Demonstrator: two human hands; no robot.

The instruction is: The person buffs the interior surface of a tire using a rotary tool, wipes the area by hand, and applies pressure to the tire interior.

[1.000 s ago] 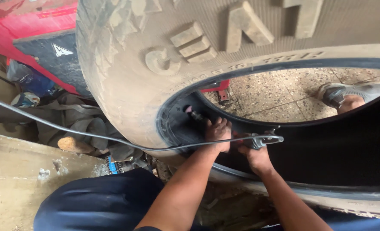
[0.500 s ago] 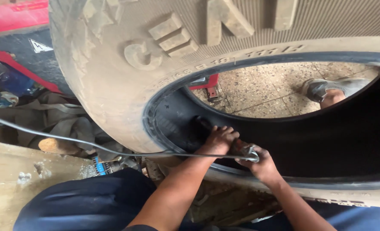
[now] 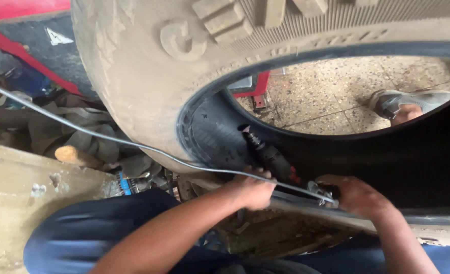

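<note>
Dust covers one huge tyre [image 3: 149, 86], tan outside with raised blocky lettering, black and ribbed inside its opening. One thin grey hose [image 3: 83, 129] crosses from the left to one dark handheld grinder [image 3: 268, 155], tip angled against the inner lining near the lower bead. Left hand [image 3: 253, 192] has its grip closed around the grinder's body; right hand [image 3: 356, 195] clasps its rear end.
</note>
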